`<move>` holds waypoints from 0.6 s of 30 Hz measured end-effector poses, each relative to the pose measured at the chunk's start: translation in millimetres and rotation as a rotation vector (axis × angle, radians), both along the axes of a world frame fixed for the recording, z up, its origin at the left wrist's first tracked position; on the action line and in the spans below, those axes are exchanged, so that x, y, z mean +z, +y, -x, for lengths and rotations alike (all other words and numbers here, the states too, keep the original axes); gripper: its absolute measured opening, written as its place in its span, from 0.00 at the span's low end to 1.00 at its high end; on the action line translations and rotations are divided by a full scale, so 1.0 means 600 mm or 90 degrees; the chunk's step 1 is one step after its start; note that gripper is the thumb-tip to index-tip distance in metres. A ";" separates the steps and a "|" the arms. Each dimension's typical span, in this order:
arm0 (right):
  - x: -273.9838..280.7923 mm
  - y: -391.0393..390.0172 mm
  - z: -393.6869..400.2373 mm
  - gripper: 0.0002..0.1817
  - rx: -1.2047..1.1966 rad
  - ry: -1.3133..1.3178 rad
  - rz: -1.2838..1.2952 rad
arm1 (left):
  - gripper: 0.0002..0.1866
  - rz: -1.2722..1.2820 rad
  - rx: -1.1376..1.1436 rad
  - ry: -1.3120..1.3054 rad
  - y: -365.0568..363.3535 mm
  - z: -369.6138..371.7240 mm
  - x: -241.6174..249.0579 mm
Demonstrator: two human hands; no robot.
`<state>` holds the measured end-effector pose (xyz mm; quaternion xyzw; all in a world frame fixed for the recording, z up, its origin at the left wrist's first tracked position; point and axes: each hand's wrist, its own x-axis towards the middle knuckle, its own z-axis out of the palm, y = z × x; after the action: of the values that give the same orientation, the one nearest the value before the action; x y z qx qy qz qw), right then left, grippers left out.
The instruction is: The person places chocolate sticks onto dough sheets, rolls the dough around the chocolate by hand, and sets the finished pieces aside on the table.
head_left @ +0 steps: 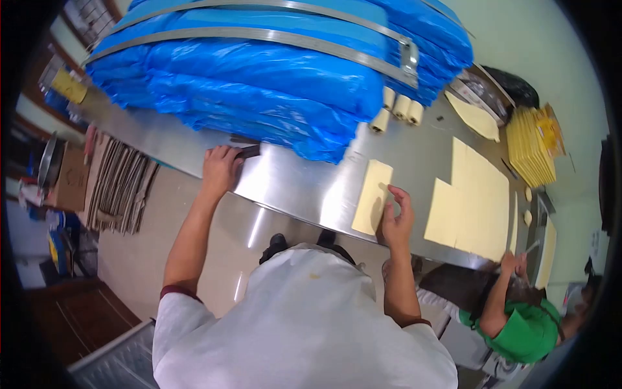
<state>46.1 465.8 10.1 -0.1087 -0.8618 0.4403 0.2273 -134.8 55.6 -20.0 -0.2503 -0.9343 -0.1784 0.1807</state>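
My left hand point(222, 170) is at the front edge of the metal table, its fingers curled at one end of a short dark bar-like object point(250, 152). My right hand point(397, 223) hovers at the right side of a pale yellow dough strip point(372, 194), thumb and fingers apart and nothing between them; its shadow falls across the strip. Further right lies a larger dough sheet point(476, 201) with a stepped corner. Several short pale dough rolls point(402, 107) sit behind the strip.
Large bundles under blue plastic point(259, 78), with metal bands across them, fill the back of the metal table point(291, 188). A co-worker in a green top point(525, 330) works at the right end. Stacked yellow trays point(528, 146) stand back right; flattened cardboard point(120, 185) is at left.
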 end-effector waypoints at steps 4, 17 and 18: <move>-0.008 0.009 -0.020 0.16 -0.031 0.049 0.000 | 0.08 0.049 -0.010 0.041 0.000 0.003 -0.012; -0.027 -0.082 -0.090 0.14 0.130 -0.191 0.474 | 0.06 -0.329 -0.263 -0.390 0.277 -0.230 0.044; -0.034 -0.071 -0.094 0.14 0.114 -0.201 0.482 | 0.06 -0.346 -0.238 -0.449 0.288 -0.236 0.039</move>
<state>102.8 422.9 -10.3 -0.1755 -0.6692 0.7221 -0.0030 6.8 228.6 3.7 -0.2821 -0.7972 -0.5192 -0.1238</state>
